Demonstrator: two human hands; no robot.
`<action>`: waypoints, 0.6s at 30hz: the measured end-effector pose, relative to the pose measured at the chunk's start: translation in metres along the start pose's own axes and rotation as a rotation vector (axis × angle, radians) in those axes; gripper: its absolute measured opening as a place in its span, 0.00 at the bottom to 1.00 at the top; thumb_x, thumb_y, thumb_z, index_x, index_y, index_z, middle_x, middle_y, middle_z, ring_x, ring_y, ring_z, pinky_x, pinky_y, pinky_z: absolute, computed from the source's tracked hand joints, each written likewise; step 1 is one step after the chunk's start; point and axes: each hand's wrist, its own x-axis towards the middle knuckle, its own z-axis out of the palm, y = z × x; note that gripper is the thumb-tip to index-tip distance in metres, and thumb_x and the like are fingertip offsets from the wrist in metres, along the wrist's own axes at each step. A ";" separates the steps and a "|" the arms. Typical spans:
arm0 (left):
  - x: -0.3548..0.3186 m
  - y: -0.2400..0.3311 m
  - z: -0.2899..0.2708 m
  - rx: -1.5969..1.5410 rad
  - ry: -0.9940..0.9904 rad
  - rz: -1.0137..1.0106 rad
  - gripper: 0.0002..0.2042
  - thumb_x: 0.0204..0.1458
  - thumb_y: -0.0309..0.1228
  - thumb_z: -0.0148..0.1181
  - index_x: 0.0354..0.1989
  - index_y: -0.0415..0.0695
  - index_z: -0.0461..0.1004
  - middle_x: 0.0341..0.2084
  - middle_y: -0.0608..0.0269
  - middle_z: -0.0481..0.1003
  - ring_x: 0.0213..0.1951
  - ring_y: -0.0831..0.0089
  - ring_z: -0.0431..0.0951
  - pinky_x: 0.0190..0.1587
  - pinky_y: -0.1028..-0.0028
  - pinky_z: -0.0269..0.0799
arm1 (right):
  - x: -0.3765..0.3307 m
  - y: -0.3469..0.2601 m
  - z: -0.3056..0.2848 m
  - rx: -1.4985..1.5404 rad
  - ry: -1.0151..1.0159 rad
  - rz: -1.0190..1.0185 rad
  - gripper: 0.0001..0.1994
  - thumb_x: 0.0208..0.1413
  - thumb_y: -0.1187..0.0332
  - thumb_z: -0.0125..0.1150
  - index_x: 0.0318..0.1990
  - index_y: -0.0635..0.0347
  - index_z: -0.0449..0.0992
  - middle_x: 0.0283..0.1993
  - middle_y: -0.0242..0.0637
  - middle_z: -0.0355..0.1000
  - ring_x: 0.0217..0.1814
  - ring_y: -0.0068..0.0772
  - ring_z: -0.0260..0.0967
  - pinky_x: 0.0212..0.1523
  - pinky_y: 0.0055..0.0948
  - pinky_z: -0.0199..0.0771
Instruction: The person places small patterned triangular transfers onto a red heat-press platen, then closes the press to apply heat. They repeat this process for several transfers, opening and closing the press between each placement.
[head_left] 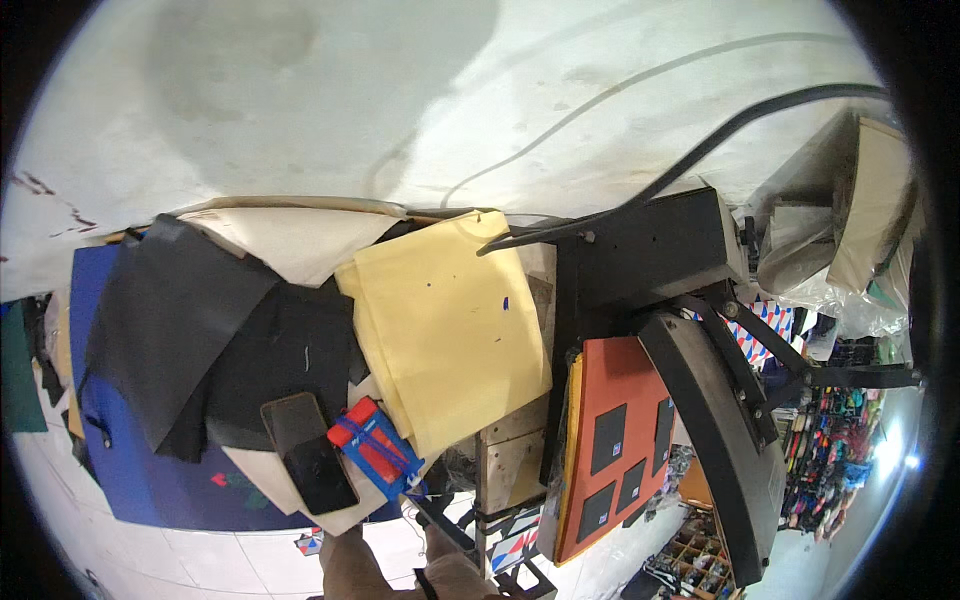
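Observation:
Neither of my hands shows in the head view. Two brownish shapes (355, 568) rise from the lower edge below the table; I cannot tell whether they are limbs of mine. A dark phone (310, 455) lies on the black sheets (255, 350) and a pale sheet. Touching or close beside it is a red and blue packet (377, 448) with blue cord across it. A folded yellow sheet (450, 330) spreads over the middle. To the right, a heat press (715, 440) has its upper part tilted up beside an orange board (610, 450) bearing several black square patches.
A blue cloth (180, 490) hangs at the table's front left. The black cable (680, 165) arches across the pale wall (300, 100). At far right are plastic-wrapped sheets (840, 250), colourful hanging goods (830, 450) and a compartmented box (700, 560) lower down.

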 end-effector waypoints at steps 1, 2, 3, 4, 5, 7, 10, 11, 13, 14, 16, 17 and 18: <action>0.001 -0.001 -0.001 0.054 -0.073 -0.042 0.22 0.61 0.45 0.45 0.41 0.38 0.79 0.34 0.48 0.80 0.39 0.53 0.77 0.45 0.59 0.71 | 0.002 -0.007 -0.003 0.014 0.022 -0.049 0.14 0.55 0.56 0.65 0.40 0.57 0.77 0.35 0.40 0.74 0.33 0.41 0.72 0.33 0.38 0.72; 0.002 -0.003 -0.003 0.111 -0.146 -0.079 0.22 0.61 0.45 0.43 0.41 0.38 0.79 0.35 0.48 0.80 0.41 0.52 0.77 0.46 0.58 0.71 | 0.006 -0.013 -0.006 0.026 0.041 -0.099 0.14 0.55 0.56 0.65 0.39 0.57 0.77 0.34 0.40 0.74 0.32 0.41 0.72 0.32 0.38 0.72; 0.002 -0.006 -0.005 0.101 -0.155 -0.102 0.22 0.61 0.45 0.43 0.41 0.38 0.79 0.36 0.48 0.79 0.41 0.52 0.77 0.46 0.58 0.71 | 0.010 -0.017 -0.008 0.042 0.054 -0.114 0.13 0.55 0.57 0.65 0.39 0.57 0.77 0.34 0.41 0.74 0.32 0.41 0.71 0.32 0.38 0.72; 0.005 -0.006 -0.004 0.083 -0.150 -0.107 0.22 0.62 0.45 0.43 0.42 0.38 0.78 0.36 0.48 0.79 0.41 0.53 0.77 0.47 0.58 0.70 | 0.014 -0.021 -0.010 0.057 0.065 -0.130 0.12 0.55 0.58 0.64 0.38 0.57 0.77 0.33 0.41 0.73 0.31 0.41 0.71 0.31 0.38 0.71; 0.007 -0.008 -0.007 0.071 -0.138 -0.108 0.22 0.62 0.45 0.44 0.42 0.38 0.78 0.37 0.48 0.79 0.42 0.53 0.77 0.47 0.58 0.70 | 0.019 -0.030 -0.012 0.079 0.075 -0.148 0.11 0.55 0.59 0.64 0.38 0.57 0.78 0.33 0.41 0.73 0.30 0.40 0.71 0.31 0.38 0.71; 0.013 -0.011 -0.009 0.039 -0.119 -0.111 0.23 0.62 0.45 0.44 0.43 0.38 0.78 0.38 0.48 0.79 0.42 0.54 0.76 0.48 0.59 0.70 | 0.027 -0.059 -0.031 0.096 0.073 -0.182 0.11 0.55 0.61 0.63 0.39 0.58 0.77 0.33 0.42 0.73 0.31 0.40 0.71 0.31 0.37 0.71; 0.015 -0.018 -0.009 -0.003 -0.115 -0.114 0.23 0.62 0.46 0.44 0.45 0.38 0.77 0.40 0.48 0.79 0.44 0.55 0.76 0.50 0.59 0.69 | 0.026 -0.017 -0.048 0.023 0.243 -0.415 0.13 0.55 0.60 0.64 0.43 0.58 0.77 0.37 0.39 0.74 0.34 0.39 0.71 0.35 0.35 0.71; 0.014 -0.024 -0.015 -0.011 -0.111 -0.115 0.23 0.62 0.46 0.44 0.46 0.38 0.77 0.40 0.48 0.78 0.44 0.55 0.76 0.50 0.60 0.69 | 0.031 -0.034 -0.063 -0.009 0.430 -0.452 0.11 0.57 0.61 0.62 0.37 0.60 0.75 0.32 0.39 0.72 0.31 0.37 0.70 0.31 0.33 0.69; 0.014 -0.031 -0.011 -0.056 -0.102 -0.116 0.23 0.62 0.46 0.44 0.47 0.38 0.77 0.41 0.48 0.78 0.45 0.56 0.76 0.51 0.60 0.69 | 0.059 -0.067 -0.116 -0.088 0.795 -0.529 0.15 0.60 0.62 0.58 0.26 0.64 0.73 0.24 0.39 0.70 0.24 0.34 0.68 0.24 0.30 0.65; 0.014 -0.035 -0.008 -0.084 -0.095 -0.116 0.23 0.62 0.46 0.44 0.47 0.38 0.77 0.42 0.48 0.78 0.45 0.57 0.75 0.52 0.60 0.68 | 0.063 -0.071 -0.143 -0.252 0.928 -0.372 0.08 0.52 0.70 0.61 0.25 0.59 0.71 0.24 0.39 0.71 0.25 0.41 0.71 0.28 0.37 0.71; 0.018 -0.044 -0.015 -0.110 -0.076 -0.096 0.24 0.62 0.46 0.44 0.48 0.38 0.76 0.43 0.48 0.78 0.46 0.57 0.75 0.53 0.61 0.68 | 0.100 -0.103 -0.200 -0.482 1.107 -0.255 0.10 0.64 0.70 0.47 0.34 0.70 0.70 0.33 0.44 0.69 0.36 0.42 0.67 0.40 0.38 0.67; 0.018 -0.049 -0.012 -0.142 -0.079 -0.091 0.24 0.63 0.47 0.44 0.49 0.38 0.76 0.43 0.48 0.78 0.46 0.58 0.75 0.53 0.61 0.68 | 0.110 -0.084 -0.223 -0.601 1.113 -0.305 0.13 0.66 0.68 0.45 0.45 0.71 0.72 0.47 0.50 0.69 0.51 0.48 0.65 0.54 0.42 0.63; 0.017 -0.055 -0.008 -0.182 -0.079 -0.087 0.24 0.63 0.47 0.44 0.49 0.37 0.76 0.44 0.48 0.78 0.47 0.58 0.75 0.54 0.61 0.68 | 0.117 -0.074 -0.241 -0.718 1.161 -0.242 0.17 0.67 0.65 0.44 0.54 0.69 0.71 0.52 0.58 0.68 0.59 0.54 0.64 0.60 0.47 0.59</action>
